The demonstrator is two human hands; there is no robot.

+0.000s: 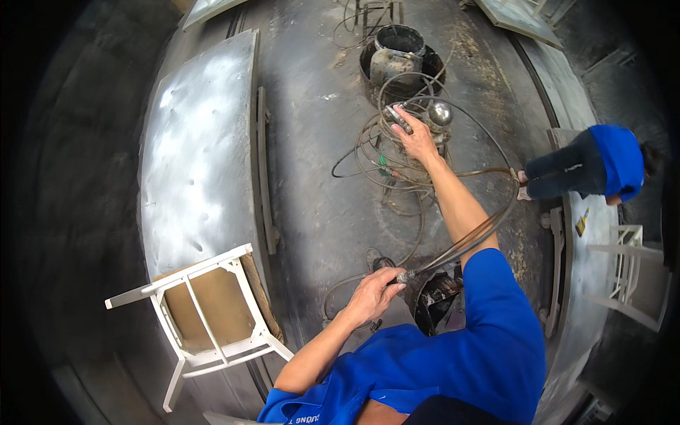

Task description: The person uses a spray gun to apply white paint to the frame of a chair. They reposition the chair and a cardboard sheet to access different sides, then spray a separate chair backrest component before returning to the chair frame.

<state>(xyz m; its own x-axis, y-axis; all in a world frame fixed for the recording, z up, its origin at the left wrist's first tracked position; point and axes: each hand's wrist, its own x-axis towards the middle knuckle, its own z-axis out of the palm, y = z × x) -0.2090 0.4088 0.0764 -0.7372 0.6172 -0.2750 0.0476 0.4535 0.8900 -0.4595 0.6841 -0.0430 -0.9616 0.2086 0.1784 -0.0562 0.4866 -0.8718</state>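
Left hand (372,294) grasping the near end of the hose bundle (443,258), centre near. Right hand (418,139) curled round a metal tool (399,120), centre far, at the coiled hoses (366,142). White chair (202,268) left near, co-worker (616,157) right.

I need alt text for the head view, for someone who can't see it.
The left hand grips dark hoses while the right hand holds a metal tool above a grey floor. A white chair and metal table are at left; another person in blue is at right.
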